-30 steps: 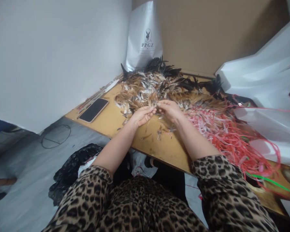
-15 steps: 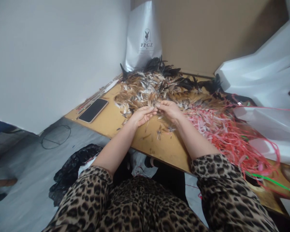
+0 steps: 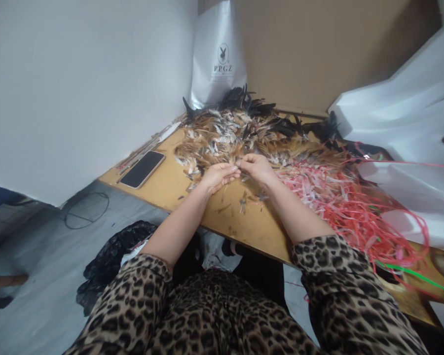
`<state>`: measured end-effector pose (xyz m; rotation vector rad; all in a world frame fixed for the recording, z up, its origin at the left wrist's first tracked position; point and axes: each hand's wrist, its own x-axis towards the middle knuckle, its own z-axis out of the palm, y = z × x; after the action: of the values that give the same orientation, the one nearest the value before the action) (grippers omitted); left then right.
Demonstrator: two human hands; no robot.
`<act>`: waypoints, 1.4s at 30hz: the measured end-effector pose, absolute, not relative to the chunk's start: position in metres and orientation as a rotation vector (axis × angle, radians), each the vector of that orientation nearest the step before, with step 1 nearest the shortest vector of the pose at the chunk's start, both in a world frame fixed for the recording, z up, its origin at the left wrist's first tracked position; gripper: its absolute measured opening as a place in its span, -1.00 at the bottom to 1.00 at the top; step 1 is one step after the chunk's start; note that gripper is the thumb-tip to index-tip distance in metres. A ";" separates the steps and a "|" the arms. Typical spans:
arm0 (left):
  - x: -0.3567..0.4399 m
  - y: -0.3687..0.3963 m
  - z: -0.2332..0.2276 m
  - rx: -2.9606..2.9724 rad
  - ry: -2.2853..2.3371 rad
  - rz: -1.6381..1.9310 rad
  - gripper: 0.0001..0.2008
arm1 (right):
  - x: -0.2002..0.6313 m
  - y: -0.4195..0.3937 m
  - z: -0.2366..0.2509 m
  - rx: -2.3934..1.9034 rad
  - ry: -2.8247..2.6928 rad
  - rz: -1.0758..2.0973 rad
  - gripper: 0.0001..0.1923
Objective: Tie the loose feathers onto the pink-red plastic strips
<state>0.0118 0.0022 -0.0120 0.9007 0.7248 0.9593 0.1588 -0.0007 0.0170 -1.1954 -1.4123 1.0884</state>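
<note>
My left hand (image 3: 222, 176) and my right hand (image 3: 255, 165) meet fingertip to fingertip over the front edge of a feather pile (image 3: 222, 130). Both are closed in a pinch. A small tuft of brown feathers (image 3: 236, 151) rises from between the fingertips, partly merging with the pile behind. The feathers' lower ends are hidden by my fingers. Brown and white feathers fill the pile's near and middle part, with black feathers (image 3: 244, 101) at the back. A few loose feather scraps (image 3: 244, 201) lie on the wooden table (image 3: 240, 231) below my right hand.
A phone (image 3: 142, 169) lies at the table's left. Red and pink ribbon strips (image 3: 344, 212) are heaped at the right, with a green strip (image 3: 414, 273). A printed white bag (image 3: 218, 54) stands behind the feathers. Black plastic (image 3: 111, 261) lies on the floor.
My hands stay pinched together in nearly the same place, with only a slight shift of the fingers. The whole view has shifted a little. The piles look the same.
</note>
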 end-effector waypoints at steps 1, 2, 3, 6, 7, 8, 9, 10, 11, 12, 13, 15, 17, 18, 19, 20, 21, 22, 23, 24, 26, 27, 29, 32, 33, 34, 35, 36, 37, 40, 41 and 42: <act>0.012 0.002 -0.012 0.916 0.727 0.963 -0.87 | 0.159 0.000 0.016 -1.196 -1.413 1.084 -0.73; 0.012 0.002 -0.012 0.932 0.731 0.971 -0.86 | 0.159 0.000 0.015 -1.191 -1.411 1.086 -0.73; 0.013 0.002 -0.012 0.950 0.737 0.984 -0.86 | 0.159 0.001 0.014 -1.181 -1.404 1.094 -0.74; 0.014 0.003 -0.013 1.016 0.791 1.032 -0.85 | 0.159 0.000 0.013 -1.134 -1.369 1.147 -0.75; 0.014 0.003 -0.013 1.035 0.813 1.045 -0.85 | 0.159 -0.001 0.014 -1.121 -1.361 1.170 -0.74; 0.015 0.003 -0.013 1.050 0.830 1.054 -0.85 | 0.159 -0.001 0.015 -1.112 -1.359 1.191 -0.74; 0.015 0.003 -0.012 1.059 0.842 1.060 -0.85 | 0.159 -0.002 0.016 -1.107 -1.363 1.208 -0.73; 0.016 0.003 -0.012 1.064 0.847 1.064 -0.85 | 0.159 -0.002 0.016 -1.105 -1.369 1.216 -0.72; 0.016 0.003 -0.011 1.068 0.848 1.066 -0.85 | 0.159 -0.003 0.016 -1.105 -1.378 1.216 -0.72; 0.016 0.002 -0.011 1.072 0.850 1.066 -0.84 | 0.159 -0.002 0.016 -1.108 -1.386 1.206 -0.72; 0.017 0.002 -0.010 1.079 0.855 1.063 -0.83 | 0.159 -0.002 0.015 -1.114 -1.393 1.186 -0.72; 0.017 0.000 -0.009 1.099 0.868 1.051 -0.81 | 0.160 -0.001 0.013 -1.129 -1.407 1.136 -0.72; 0.018 -0.001 -0.008 1.117 0.880 1.051 -0.80 | 0.160 0.001 0.012 -1.143 -1.433 1.089 -0.72; 0.018 -0.001 -0.008 1.124 0.883 1.057 -0.80 | 0.160 0.001 0.012 -1.148 -1.450 1.069 -0.72; 0.019 -0.001 -0.008 1.130 0.884 1.064 -0.79 | 0.161 0.001 0.012 -1.156 -1.468 1.052 -0.72; 0.019 -0.002 -0.007 1.136 0.885 1.072 -0.79 | 0.161 0.001 0.013 -1.167 -1.483 1.038 -0.73; 0.019 -0.002 -0.007 1.144 0.885 1.078 -0.79 | 0.161 0.001 0.014 -1.178 -1.494 1.025 -0.72; 0.019 -0.002 -0.007 1.154 0.887 1.079 -0.79 | 0.162 0.000 0.016 -1.192 -1.505 1.012 -0.72; 0.020 -0.002 -0.007 1.163 0.889 1.077 -0.79 | 0.162 0.000 0.017 -1.204 -1.515 0.998 -0.72; 0.020 -0.002 -0.007 1.171 0.893 1.075 -0.79 | 0.163 0.000 0.018 -1.215 -1.528 0.983 -0.72; 0.019 -0.003 -0.008 1.177 0.899 1.068 -0.80 | 0.163 -0.001 0.019 -1.226 -1.556 0.965 -0.73; 0.019 -0.003 -0.008 1.171 0.900 1.062 -0.80 | 0.163 -0.001 0.019 -1.225 -1.566 0.966 -0.73; 0.018 -0.002 -0.009 1.142 0.883 1.049 -0.81 | 0.162 -0.001 0.018 -1.206 -1.562 0.987 -0.74; 0.015 0.000 -0.011 1.047 0.807 1.022 -0.82 | 0.162 -0.001 0.016 -1.147 -1.532 1.014 -0.74; 0.013 0.002 -0.011 0.999 0.772 1.017 -0.83 | 0.162 -0.001 0.016 -1.132 -1.534 1.010 -0.73; 0.012 0.003 -0.011 0.946 0.738 1.016 -0.84 | 0.162 -0.001 0.016 -1.123 -1.553 0.992 -0.72; 0.010 0.004 -0.011 0.891 0.705 1.019 -0.86 | 0.162 -0.001 0.017 -1.122 -1.591 0.949 -0.70; 0.009 0.006 -0.011 0.837 0.677 1.026 -0.88 | 0.163 -0.002 0.018 -1.128 -1.649 0.877 -0.68; 0.008 0.007 -0.012 0.789 0.651 1.033 -0.89 | 0.163 -0.004 0.019 -1.139 -1.725 0.771 -0.66; 0.005 0.008 -0.012 0.706 0.598 1.026 -0.91 | 0.161 -0.010 0.024 -1.184 -1.990 0.335 -0.69; 0.005 0.008 -0.012 0.697 0.590 1.013 -0.90 | 0.159 -0.012 0.026 -1.207 -2.066 0.191 -0.71; 0.005 0.007 -0.013 0.695 0.585 0.997 -0.89 | 0.158 -0.014 0.027 -1.238 -2.126 0.067 -0.73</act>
<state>0.0051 0.0073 -0.0126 0.6949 0.5851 0.9975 0.1578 -0.0145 0.0270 -1.2378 -2.1256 0.0672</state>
